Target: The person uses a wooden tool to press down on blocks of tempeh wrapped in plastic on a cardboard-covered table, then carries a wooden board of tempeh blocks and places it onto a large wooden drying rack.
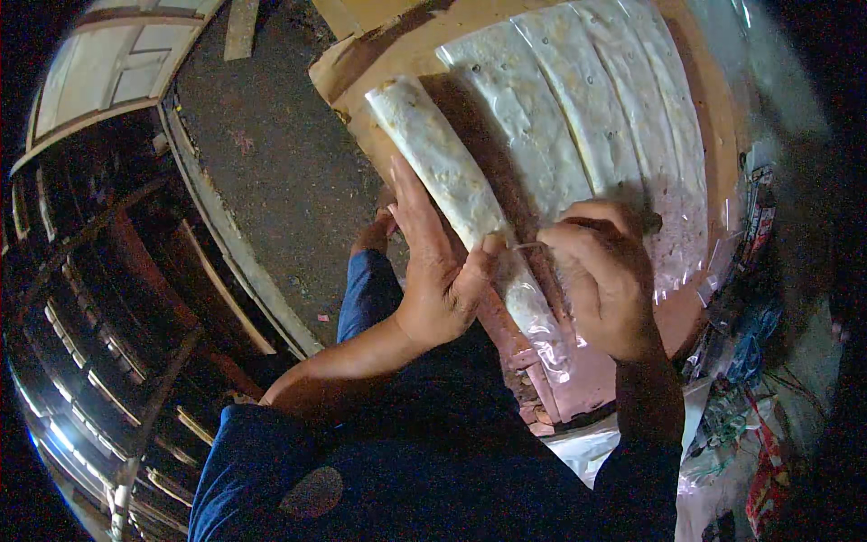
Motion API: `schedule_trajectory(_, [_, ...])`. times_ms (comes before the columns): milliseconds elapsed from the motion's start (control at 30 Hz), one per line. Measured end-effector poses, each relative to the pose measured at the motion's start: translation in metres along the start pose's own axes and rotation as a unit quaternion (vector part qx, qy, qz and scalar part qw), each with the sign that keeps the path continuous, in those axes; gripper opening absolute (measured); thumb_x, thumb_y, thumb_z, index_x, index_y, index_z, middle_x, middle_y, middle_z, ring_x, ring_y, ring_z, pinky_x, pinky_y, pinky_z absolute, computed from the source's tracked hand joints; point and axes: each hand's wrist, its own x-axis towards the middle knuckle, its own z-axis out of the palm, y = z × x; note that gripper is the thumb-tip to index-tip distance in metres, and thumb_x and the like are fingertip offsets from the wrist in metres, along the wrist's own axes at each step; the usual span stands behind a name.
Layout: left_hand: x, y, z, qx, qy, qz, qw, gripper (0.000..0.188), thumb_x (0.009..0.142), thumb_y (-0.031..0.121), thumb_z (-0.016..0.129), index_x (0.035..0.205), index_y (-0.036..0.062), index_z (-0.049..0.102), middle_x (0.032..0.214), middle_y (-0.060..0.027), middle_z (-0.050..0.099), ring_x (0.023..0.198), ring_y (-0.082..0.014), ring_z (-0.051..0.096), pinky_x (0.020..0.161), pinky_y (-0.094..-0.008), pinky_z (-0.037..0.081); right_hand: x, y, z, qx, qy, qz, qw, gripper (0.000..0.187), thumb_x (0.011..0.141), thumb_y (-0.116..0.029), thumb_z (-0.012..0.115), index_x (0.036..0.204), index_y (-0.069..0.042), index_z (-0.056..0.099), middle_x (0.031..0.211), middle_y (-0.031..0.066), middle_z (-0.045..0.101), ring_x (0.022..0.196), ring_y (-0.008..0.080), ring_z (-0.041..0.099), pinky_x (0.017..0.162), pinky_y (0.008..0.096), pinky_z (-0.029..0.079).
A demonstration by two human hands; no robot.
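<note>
A long whitish roll (442, 167) in clear plastic lies slantwise across the cardboard in front of me. My left hand (432, 271) holds it from the left, fingers along its side and thumb pressed on top near the middle. My right hand (601, 275) is closed in a pinch just right of that thumb. Between the thumb and the right fingertips runs a thin, clear strip, perhaps an edge of the plastic or tape. Loose clear plastic (549, 348) crumples at the roll's near end. Several flatter whitish packs (528, 108) in clear plastic lie side by side to the right.
The brown cardboard (718, 117) lies under the packs. Tangled plastic scraps and a blue bundle (754, 343) lie at the right. Dark ground (262, 144) stretches to the left, beside wooden slats (99, 361) and a pale panelled frame (117, 68). A bare foot (375, 230) shows beyond my left hand.
</note>
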Motion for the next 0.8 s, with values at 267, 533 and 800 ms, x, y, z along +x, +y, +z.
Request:
schedule_trajectory(267, [-0.002, -0.002, 0.0, -0.023, 0.001, -0.018, 1.0, 0.096, 0.089, 0.029, 0.056, 0.146, -0.0047, -0.015, 0.154, -0.0273, -0.012, 0.143, -0.041, -0.014, 0.11, -0.0578, -0.007, 0.001, -0.003, -0.005, -0.075, 0.005, -0.014, 0.997, 0.027, 0.072, 0.003, 0.06, 0.097, -0.006, 0.066, 0.094, 0.0111, 0.058, 0.086, 0.0303, 0.057, 0.078, 0.0396, 0.044])
schedule_trajectory(533, [-0.001, -0.001, 0.002, -0.029, 0.005, -0.022, 0.999, 0.098, 0.088, 0.027, 0.057, 0.146, -0.0038, -0.015, 0.154, -0.027, -0.011, 0.143, -0.042, -0.013, 0.11, -0.0588, -0.005, 0.003, -0.005, 0.0, -0.11, -0.008, -0.022, 0.994, 0.025, 0.07, 0.001, 0.061, 0.093, -0.007, 0.067, 0.093, 0.0099, 0.059, 0.085, 0.0301, 0.057, 0.075, 0.0401, 0.045])
schedule_trajectory(800, [-0.001, -0.002, 0.0, -0.014, -0.003, -0.016, 1.0, 0.098, 0.087, 0.026, 0.059, 0.146, -0.0037, -0.014, 0.155, -0.0263, -0.011, 0.143, -0.0427, -0.012, 0.11, -0.0582, -0.005, 0.008, -0.002, -0.001, -0.093, -0.044, -0.045, 0.994, 0.026, 0.071, 0.002, 0.058, 0.095, -0.003, 0.067, 0.094, 0.0123, 0.057, 0.088, 0.0319, 0.056, 0.079, 0.0409, 0.045])
